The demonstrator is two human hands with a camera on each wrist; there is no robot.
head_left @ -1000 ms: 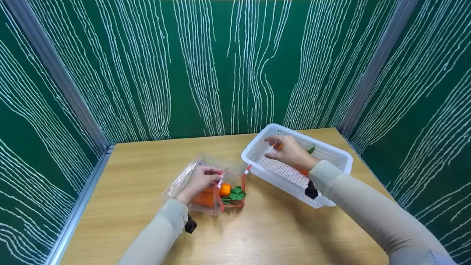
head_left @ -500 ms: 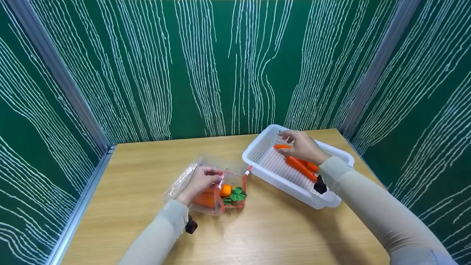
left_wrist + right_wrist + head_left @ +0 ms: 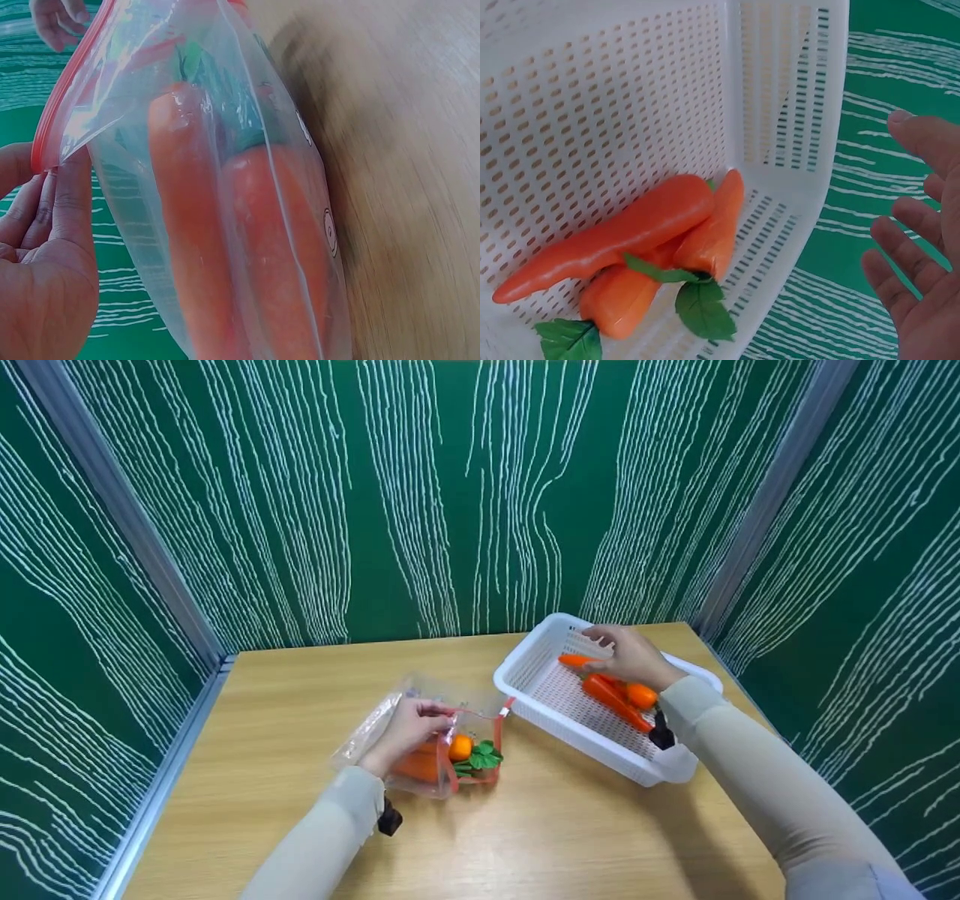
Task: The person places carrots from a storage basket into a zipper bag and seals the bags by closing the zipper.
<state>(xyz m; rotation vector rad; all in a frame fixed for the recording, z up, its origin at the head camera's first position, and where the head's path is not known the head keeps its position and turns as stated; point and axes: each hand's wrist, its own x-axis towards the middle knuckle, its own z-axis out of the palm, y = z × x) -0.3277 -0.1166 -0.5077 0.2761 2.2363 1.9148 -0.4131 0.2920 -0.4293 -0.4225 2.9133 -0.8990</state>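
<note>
My left hand (image 3: 401, 735) pinches the red zip edge of a clear zip bag (image 3: 367, 731), holding its mouth apart toward the right. Two orange carrots (image 3: 191, 225) with green tops lie inside, seen through the plastic in the left wrist view. Over the white perforated basket (image 3: 574, 742), my right hand (image 3: 636, 658) hovers with relaxed, spread fingers and nothing in it. Several carrots (image 3: 622, 232) with green leaves rest piled against the basket's long side in the right wrist view. From the head, the hand and wrist hide part of that pile.
The wooden table (image 3: 510, 840) carries the bag at centre left and the basket at right. The basket's near left corner stands close to the bag's mouth. A green wall (image 3: 405, 495) with white wavy lines encloses the back and sides, with metal posts (image 3: 772, 495) at the corners.
My right hand has drawn back to the right over the basket, uncovering more of the carrots. The left hand and bag have stayed in place.
</note>
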